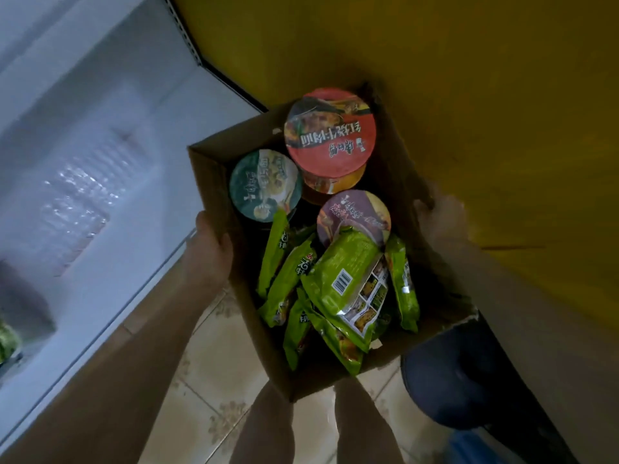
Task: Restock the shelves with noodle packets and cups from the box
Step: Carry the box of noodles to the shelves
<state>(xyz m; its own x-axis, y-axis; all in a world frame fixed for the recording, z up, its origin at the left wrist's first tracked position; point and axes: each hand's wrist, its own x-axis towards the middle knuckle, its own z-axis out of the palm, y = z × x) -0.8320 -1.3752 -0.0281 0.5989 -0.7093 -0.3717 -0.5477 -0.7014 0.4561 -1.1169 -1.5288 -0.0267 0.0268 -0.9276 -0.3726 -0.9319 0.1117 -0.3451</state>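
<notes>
Closest to me, above the tiled floor [214,349] and my knees, I hold the box [214,182] between my 2 hands. My left hand [209,249] grips its left wall, with the thumb at the rim. My right hand [438,219] is curled over the right rim, and its fingers are partly lost in the dark. Both hands hold only cardboard, no product.

In the near half of the box lie the green packets [348,279], thrown loosely one over another; I cannot count them exactly. Behind them stand the cups: 1 with a purple lid [355,212] touching the packets, 1 with a green lid [264,182] at the left, and 1 with a red lid [330,128] sitting higher, it seems on top of another cup.

Further away, at my left, is the white shelf [110,128]. The part I see carries something shiny and wrapped, too blurred to name.

I judge the restocking is at its beginning: the box looks full and nothing is in my fingers, so all the packets and cups are left to place
</notes>
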